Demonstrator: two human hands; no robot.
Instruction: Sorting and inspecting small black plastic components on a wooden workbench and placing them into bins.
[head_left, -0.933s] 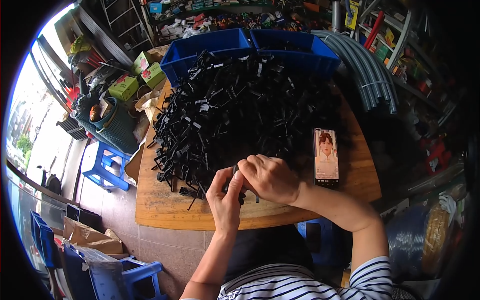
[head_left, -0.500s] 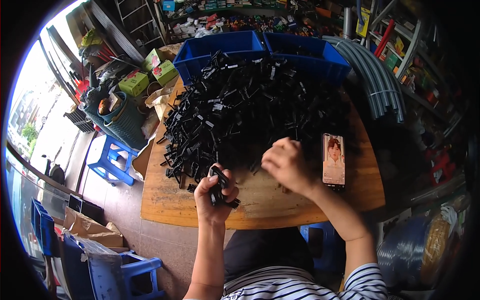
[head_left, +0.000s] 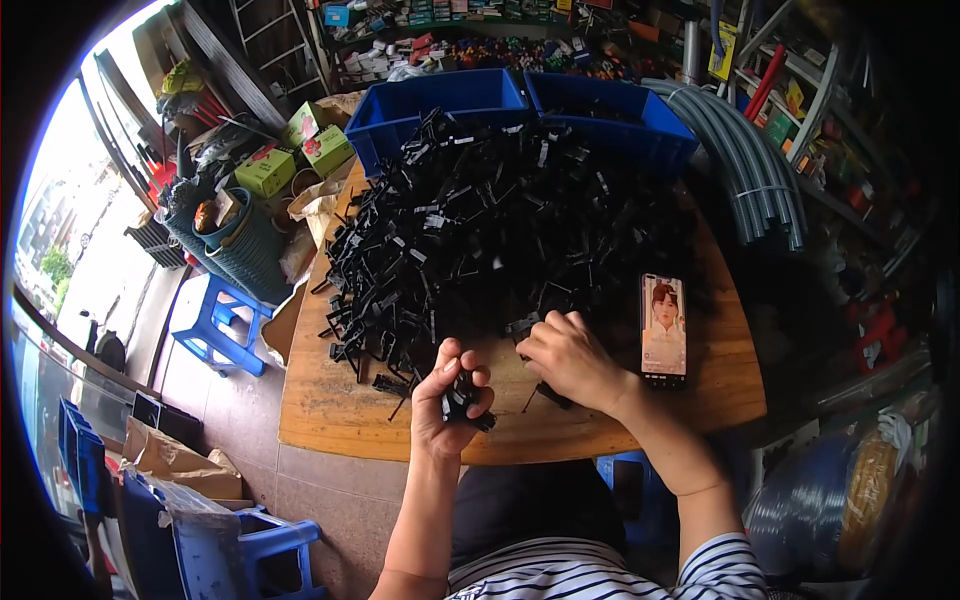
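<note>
A bunch of small black plastic parts (head_left: 461, 399) sits in my left hand (head_left: 441, 405), its fingers wrapped round them above the table's front edge. My right hand (head_left: 575, 360) is at the near edge of a large heap of similar black parts (head_left: 500, 210). Its fingers are bent and drawn together against one black part (head_left: 521, 325); the fingertips are partly hidden. Another loose black part (head_left: 553, 396) lies on the wood just below the right hand. More strays lie left of my left hand.
The heap covers much of the wooden table (head_left: 340, 420). Two blue bins (head_left: 440, 95) stand behind it. A phone (head_left: 663, 325) with a lit screen lies at the right. Blue stools (head_left: 220, 320), grey coiled pipes (head_left: 740, 150) and green boxes (head_left: 265, 172) surround the table.
My left hand has moved slightly right and turned with its black parts. My right hand has come down to the heap's near edge. A loose black part now shows on the wood below it.
</note>
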